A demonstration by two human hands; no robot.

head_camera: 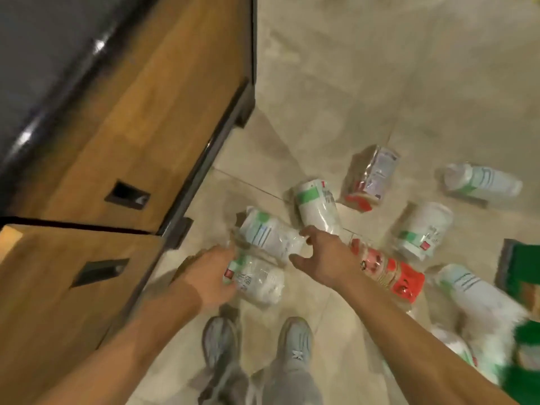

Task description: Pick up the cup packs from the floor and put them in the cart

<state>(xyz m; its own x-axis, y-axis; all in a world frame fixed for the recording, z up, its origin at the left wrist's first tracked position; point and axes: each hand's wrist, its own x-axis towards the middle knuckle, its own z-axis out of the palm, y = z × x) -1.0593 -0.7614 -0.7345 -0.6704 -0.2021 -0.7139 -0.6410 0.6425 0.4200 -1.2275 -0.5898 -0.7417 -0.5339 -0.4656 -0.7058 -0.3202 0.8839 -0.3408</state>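
Two hands show in my view. My left hand (pixel 210 276) holds the near cup pack (pixel 258 283) by its end, with the fingers curled round the plastic wrap. That pack is white with a green stripe and a small red mark. It sits low over the floor (pixel 336 83), in front of my grey shoes (pixel 295 343). I cannot tell if it touches the floor.

My right hand (pixel 324 255) is spread wide, thumb low and fingers high, and it holds nothing. Its fingers reach the end of the second cup pack (pixel 268 233), which lies just behind the near one and touches it. The picture is blurry, so I cannot tell if the fingertips touch the wrap.

More packs lie on the floor all around. A white pack (pixel 317 204) lies just past my right fingers. A red pack (pixel 391 276) is partly hidden by my right wrist. Farther out are a clear pack with a red end (pixel 369 179), a fat white pack (pixel 420 229) and a far white pack (pixel 482 182). A long white pack (pixel 479 299) lies near the right edge, beside something green (pixel 523 270) that is cut off. I cannot tell what it is.

On my left stands a wooden cabinet (pixel 117 141) with two dark handles and a dark top (pixel 43 54).
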